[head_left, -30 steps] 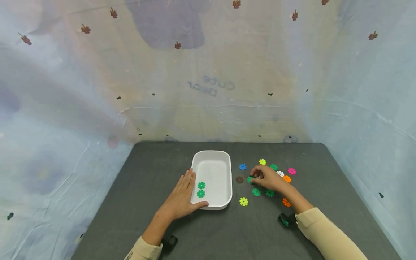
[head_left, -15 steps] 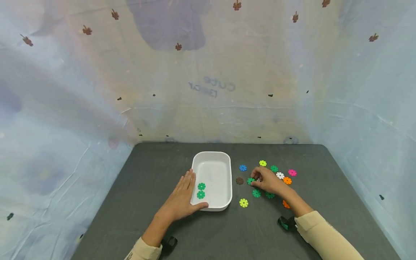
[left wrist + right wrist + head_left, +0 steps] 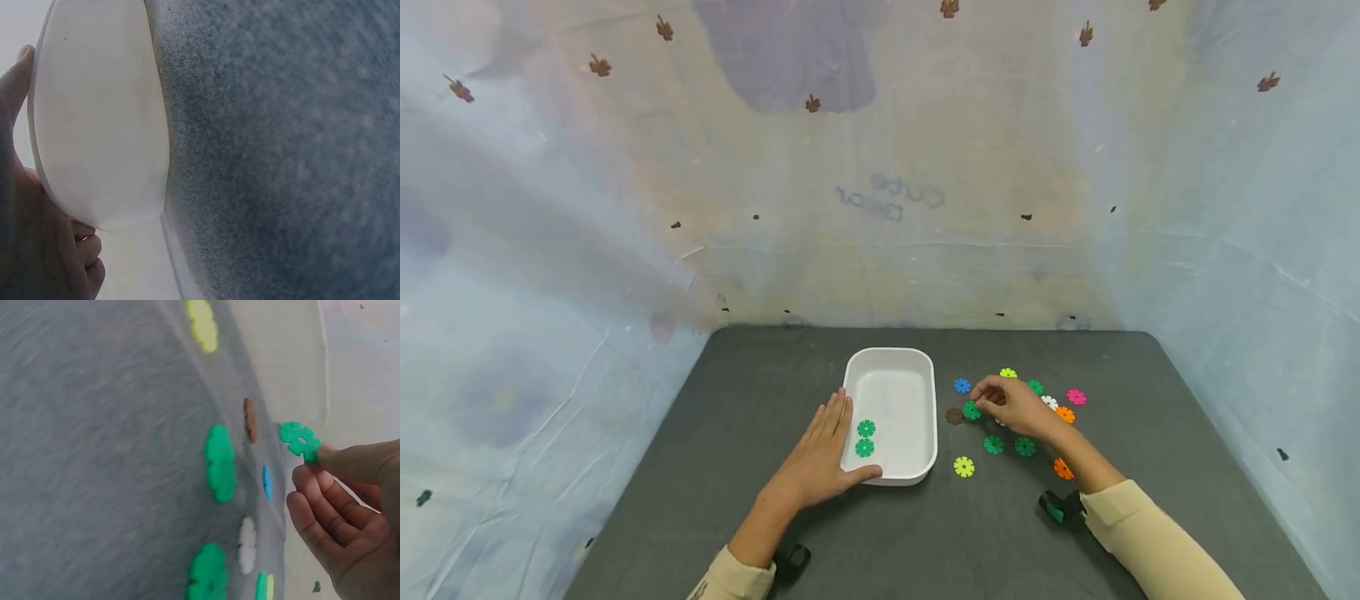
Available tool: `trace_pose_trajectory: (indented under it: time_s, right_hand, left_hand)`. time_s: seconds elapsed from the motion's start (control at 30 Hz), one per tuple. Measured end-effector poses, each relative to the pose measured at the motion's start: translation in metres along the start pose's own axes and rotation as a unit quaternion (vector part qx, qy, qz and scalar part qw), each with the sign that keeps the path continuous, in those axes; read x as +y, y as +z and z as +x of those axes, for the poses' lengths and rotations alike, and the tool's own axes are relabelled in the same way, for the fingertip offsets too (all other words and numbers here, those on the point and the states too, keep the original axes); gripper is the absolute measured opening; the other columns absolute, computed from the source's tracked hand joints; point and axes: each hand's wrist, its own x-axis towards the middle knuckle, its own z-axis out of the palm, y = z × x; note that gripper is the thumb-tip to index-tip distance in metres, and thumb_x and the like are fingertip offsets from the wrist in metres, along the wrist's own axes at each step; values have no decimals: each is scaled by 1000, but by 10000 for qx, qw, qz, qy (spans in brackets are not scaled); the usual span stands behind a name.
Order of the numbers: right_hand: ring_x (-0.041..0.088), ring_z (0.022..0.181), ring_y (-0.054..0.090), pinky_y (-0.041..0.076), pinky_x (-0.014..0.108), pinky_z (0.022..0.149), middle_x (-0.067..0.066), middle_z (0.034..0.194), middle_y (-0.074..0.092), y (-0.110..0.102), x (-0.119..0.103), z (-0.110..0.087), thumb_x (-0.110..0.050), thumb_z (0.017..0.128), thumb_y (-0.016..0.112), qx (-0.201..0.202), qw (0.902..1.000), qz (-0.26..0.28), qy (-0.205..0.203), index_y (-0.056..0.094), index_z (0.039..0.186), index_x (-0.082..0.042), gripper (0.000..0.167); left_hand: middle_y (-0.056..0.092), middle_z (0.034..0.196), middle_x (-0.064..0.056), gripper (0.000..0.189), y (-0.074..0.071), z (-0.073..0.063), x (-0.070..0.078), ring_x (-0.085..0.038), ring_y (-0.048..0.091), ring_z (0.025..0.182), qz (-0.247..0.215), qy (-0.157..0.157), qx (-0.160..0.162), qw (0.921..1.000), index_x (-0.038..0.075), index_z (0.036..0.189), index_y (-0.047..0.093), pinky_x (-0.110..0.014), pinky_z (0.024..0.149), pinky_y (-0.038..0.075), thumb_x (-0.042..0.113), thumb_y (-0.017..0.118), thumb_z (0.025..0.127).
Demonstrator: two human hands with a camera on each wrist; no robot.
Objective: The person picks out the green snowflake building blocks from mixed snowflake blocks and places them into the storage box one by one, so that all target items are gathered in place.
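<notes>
Head view: right hand (image 3: 1011, 408) is pinching a green disc (image 3: 972, 410) by its edge, thumb against fingertip, the disc's slotted side sticking out to the left, just beside a brown disc (image 3: 954, 416). Edge grip is probably suiting such a thin, flat piece, leaving most of it uncovered. Right wrist view is showing the thumb on the rim, opposing finger mostly hidden, remaining fingers curling loosely below; disc is apparently hanging clear of the table (image 3: 925, 542).

Left hand is lying flat against a white tray (image 3: 891, 392), fingers straight and together along the left wall, thumb stretching away from them across the near rim. Likely steadying the tray at its near left corner; pressure can't be told. Left wrist view is giving mainly the tray's outer wall, with the hand at its rim.

Two more green discs, a far one (image 3: 866, 428) and a near one (image 3: 864, 448), are lying inside the tray, near left part, close to the left hand. Loose pieces are sitting right of the tray, spread mostly flat and apart, which is presumably making single ones easy to pick: blue disc (image 3: 962, 386) far, yellow disc (image 3: 964, 467) near, pink disc (image 3: 1076, 397) out right. Right hand is partly covering some.

Arms: both are coming in from the near side, left forearm slanting far and right, right forearm slanting far and left, wrist bending little, palm turning partly inward.
</notes>
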Motion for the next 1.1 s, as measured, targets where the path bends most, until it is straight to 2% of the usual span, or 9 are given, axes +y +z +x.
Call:
trace_pose_trajectory:
  time_s: [0.2, 0.33, 0.43, 0.6, 0.87, 1.1]
  right_hand:
    - [24, 95, 71, 61, 35, 84, 5, 105, 74, 0, -16, 10, -8, 105, 70, 347, 9991, 79, -229, 75, 114, -6, 11]
    - [33, 99, 72, 62, 41, 87, 8, 106, 75, 4, -28, 18, -9, 106, 70, 403, 9976, 415, -381, 76, 116, -6, 12]
    - [38, 99, 72, 62, 39, 87, 11, 106, 75, 8, -36, 25, -9, 106, 70, 386, 9957, 707, -467, 76, 116, -5, 13]
    - [33, 98, 73, 61, 33, 87, 9, 106, 76, 20, -49, 39, -10, 105, 71, 346, 9943, 836, -566, 77, 115, -5, 13]
    - [18, 95, 72, 61, 36, 87, 4, 105, 76, 36, -66, 62, -10, 106, 70, 131, 9960, 679, -574, 77, 115, -8, 12]
    - [19, 95, 72, 61, 37, 88, 6, 103, 76, 47, -79, 78, -9, 106, 69, -55, 9960, 517, -726, 78, 114, -6, 12]
  left_hand:
    - [1, 180, -18, 128, 0, 0, -1, -31, 3, 167, 66, 40, 39, 10000, -3, 170, 10, -50, 135, 11, 80, 66, 90]
    - [0, 180, -18, 128, 2, 0, -1, -30, 2, 167, 76, 38, -13, 10000, -2, 170, 9, -49, 135, 10, 81, 65, 91]
    - [-1, 180, -17, 128, 2, 0, -1, -30, 2, 167, 79, 8, -36, 10000, -1, 171, 8, -49, 135, 10, 81, 64, 91]
    - [1, 180, -19, 129, 1, 0, -1, -31, 3, 167, 67, -17, 13, 10000, -2, 171, 9, -51, 135, 12, 81, 65, 90]
    - [1, 180, -19, 129, 3, 1, -1, -31, 4, 167, 23, 20, 57, 10000, -2, 170, 9, -51, 135, 12, 81, 65, 90]
    - [-1, 180, -17, 129, 4, 2, -2, -30, 1, 167, 11, -30, -18, 10000, -1, 171, 7, -51, 135, 12, 82, 64, 90]
